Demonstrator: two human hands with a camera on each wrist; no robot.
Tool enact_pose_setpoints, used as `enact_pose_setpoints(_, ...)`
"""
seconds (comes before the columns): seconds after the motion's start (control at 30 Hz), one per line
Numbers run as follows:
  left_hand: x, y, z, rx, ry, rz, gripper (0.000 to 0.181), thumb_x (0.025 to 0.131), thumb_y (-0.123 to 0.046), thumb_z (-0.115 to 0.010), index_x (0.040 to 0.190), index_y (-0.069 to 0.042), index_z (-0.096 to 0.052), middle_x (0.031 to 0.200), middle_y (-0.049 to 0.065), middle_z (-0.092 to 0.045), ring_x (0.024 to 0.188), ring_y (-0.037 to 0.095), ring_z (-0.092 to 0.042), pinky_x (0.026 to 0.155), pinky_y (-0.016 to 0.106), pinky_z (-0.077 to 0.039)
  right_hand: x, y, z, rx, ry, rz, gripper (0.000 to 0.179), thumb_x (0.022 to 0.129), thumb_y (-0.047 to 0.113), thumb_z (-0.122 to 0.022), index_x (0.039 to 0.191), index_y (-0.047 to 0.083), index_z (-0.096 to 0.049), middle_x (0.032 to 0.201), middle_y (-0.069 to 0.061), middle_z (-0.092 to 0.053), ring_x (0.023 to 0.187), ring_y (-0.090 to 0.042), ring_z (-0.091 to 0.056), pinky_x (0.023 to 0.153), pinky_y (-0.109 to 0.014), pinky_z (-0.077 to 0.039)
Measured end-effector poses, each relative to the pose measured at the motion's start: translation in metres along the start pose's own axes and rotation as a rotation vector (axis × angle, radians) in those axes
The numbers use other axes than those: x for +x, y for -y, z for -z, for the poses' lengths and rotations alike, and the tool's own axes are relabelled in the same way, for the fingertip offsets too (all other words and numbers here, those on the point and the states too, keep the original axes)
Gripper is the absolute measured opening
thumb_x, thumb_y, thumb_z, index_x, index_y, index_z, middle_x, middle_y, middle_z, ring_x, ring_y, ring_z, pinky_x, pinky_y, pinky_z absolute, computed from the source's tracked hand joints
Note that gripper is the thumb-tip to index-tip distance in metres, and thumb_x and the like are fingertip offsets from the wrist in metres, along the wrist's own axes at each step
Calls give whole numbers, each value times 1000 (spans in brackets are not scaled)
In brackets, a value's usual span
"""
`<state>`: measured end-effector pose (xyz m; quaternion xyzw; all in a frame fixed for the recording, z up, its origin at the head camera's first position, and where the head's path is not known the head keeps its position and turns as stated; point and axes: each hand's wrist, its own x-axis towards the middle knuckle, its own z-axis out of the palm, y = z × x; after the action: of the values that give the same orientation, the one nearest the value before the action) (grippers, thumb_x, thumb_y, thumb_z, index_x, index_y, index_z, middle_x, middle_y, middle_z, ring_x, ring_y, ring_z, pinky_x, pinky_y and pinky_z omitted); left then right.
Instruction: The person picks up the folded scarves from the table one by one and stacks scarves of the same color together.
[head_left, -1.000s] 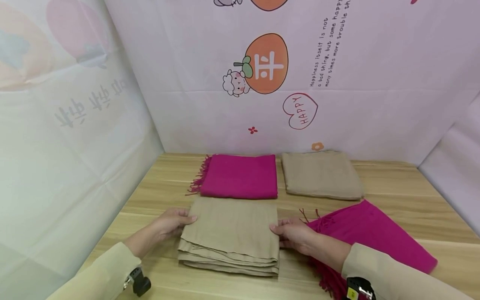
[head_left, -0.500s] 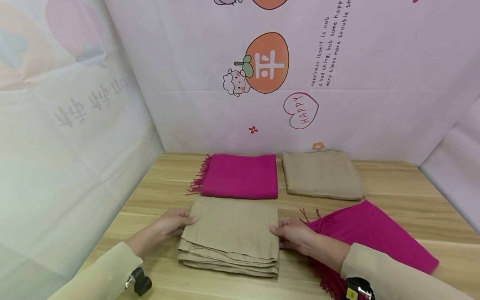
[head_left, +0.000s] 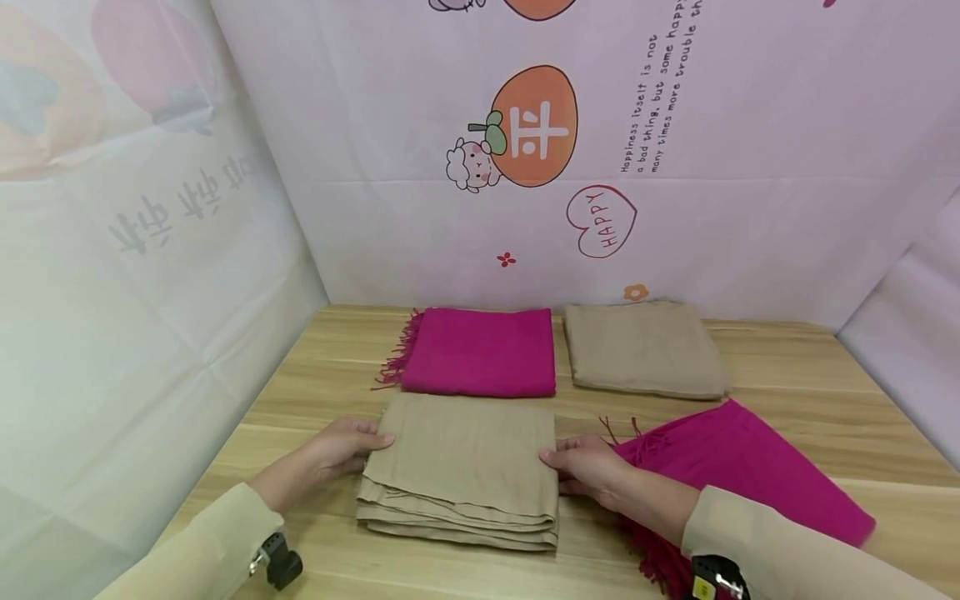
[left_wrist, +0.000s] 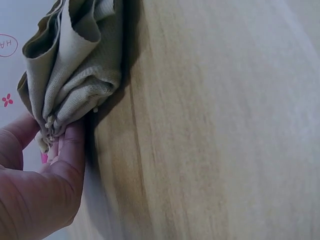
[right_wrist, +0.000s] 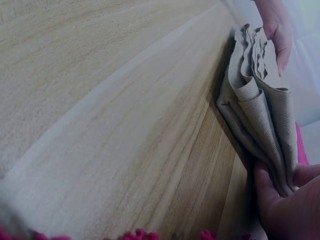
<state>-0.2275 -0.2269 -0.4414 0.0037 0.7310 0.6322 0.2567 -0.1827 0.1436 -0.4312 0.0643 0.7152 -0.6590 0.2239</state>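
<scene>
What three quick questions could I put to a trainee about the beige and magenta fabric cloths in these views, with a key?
1. Which hands hold the layered, folded beige fabric cloth at the front of the wood-grain table?
2. True or false: in the head view, the rectangular, fringed magenta fabric cloth lies left of the folded beige back-row cloth.
3. How many cloths show in the head view, and how many are magenta?

Key:
1. Both: the left hand pinches its left side, the right hand its right.
2. True.
3. Four; two, counting the angled, fringed magenta cloth at right.
</scene>
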Motion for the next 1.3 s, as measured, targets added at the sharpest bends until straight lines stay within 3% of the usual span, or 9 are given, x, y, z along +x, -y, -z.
enact_pose_setpoints(0.37, -1, -1, 1, -9, -13, 13, 36, 93, -12, -66, 116, 14, -58, 99, 13, -70, 92, 24, -67, 84, 39, -54, -1, 2, 0, -3, 4, -2, 35, 98, 8, -58, 121, -17, -51, 99, -15, -66, 86, -21, -65, 78, -39, -55)
enact_pose_setpoints(1.07, -4, -4, 8, 10, 17, -32, 41, 93, -12, -65, 120, 18, -53, 101, 16, -69, 91, 25, -68, 83, 39, -55, -8, 8, 6, -31, 36, 5, 47, 97, 7, -58, 129, -22, -40, 105, -18, -66, 94, -26, -65, 81, -40, -55)
enact_pose_setpoints(1.3, -6, -10, 11, 28, 0, -51, 46, 93, -11, -65, 124, 19, -49, 109, 21, -66, 99, 28, -66, 88, 40, -53, -10, 9, 11, -38, 97, 27, 49, 98, 7, -56, 130, -24, -38, 111, -22, -64, 101, -28, -64, 85, -40, -54)
